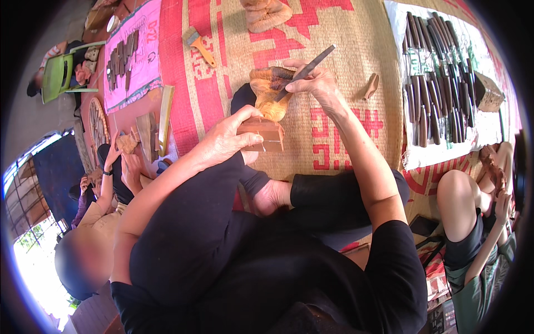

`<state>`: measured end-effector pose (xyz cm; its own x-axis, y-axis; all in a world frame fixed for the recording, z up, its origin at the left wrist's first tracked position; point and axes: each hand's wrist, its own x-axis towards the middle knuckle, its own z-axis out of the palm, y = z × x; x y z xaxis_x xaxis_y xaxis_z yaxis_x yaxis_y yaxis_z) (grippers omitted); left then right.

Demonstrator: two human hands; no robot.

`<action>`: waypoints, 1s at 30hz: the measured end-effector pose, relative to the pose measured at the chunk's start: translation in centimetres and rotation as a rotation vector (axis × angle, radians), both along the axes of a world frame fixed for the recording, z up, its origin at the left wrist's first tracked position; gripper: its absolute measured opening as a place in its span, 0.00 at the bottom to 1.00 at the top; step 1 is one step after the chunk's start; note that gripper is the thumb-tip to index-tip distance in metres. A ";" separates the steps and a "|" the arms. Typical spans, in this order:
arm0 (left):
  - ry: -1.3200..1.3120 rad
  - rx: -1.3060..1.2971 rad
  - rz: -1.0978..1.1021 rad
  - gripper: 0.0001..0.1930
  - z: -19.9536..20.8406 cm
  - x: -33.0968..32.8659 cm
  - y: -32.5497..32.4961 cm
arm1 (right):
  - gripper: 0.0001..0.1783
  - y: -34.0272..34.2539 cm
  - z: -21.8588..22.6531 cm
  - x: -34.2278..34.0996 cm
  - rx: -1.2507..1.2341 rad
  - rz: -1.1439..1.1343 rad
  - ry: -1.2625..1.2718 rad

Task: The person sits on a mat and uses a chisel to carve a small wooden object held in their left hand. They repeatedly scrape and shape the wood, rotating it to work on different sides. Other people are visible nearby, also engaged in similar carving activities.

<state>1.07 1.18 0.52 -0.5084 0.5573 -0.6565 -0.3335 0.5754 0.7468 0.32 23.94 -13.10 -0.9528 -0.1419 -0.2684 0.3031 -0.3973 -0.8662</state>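
Note:
My left hand (233, 138) is closed round a reddish-brown wooden block (270, 135) with flat faces, thumb on its near side. Just beyond the block is a yellow-brown wood carving (268, 106) with a darker, rippled far end. The carving meets the block's edge, though I cannot tell whether the two are one piece. In my right hand (314, 80) is a dark chisel (318, 61), slanted from upper right to lower left. Its lower end lies over the carving; I cannot tell whether it touches.
A woven mat (356, 33) spreads in front, with a brush (200, 47), a wood scrap (371, 86) and another carving (266, 14). Many dark-handled tools (439, 89) lie on a white cloth at right; more tools lie on a pink cloth (147, 61). People sit on both sides.

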 end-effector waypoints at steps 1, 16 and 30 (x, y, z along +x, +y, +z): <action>-0.009 -0.009 0.004 0.15 0.2 0.0 0.2 | 0.32 -0.1 -0.2 0.0 -0.010 0.010 -0.009; 0.045 -0.019 -0.019 0.16 0.1 0.0 0.0 | 0.28 0.0 0.1 0.2 0.060 -0.054 -0.043; -0.016 0.122 0.055 0.17 -1.3 0.7 -0.9 | 0.29 -0.4 1.7 0.0 -0.019 0.042 -0.048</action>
<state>1.77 0.31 -0.80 -0.5305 0.6047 -0.5941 -0.3747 0.4614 0.8042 0.32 23.57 -11.40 -0.9318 -0.1873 -0.3109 0.3614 -0.3991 -0.8427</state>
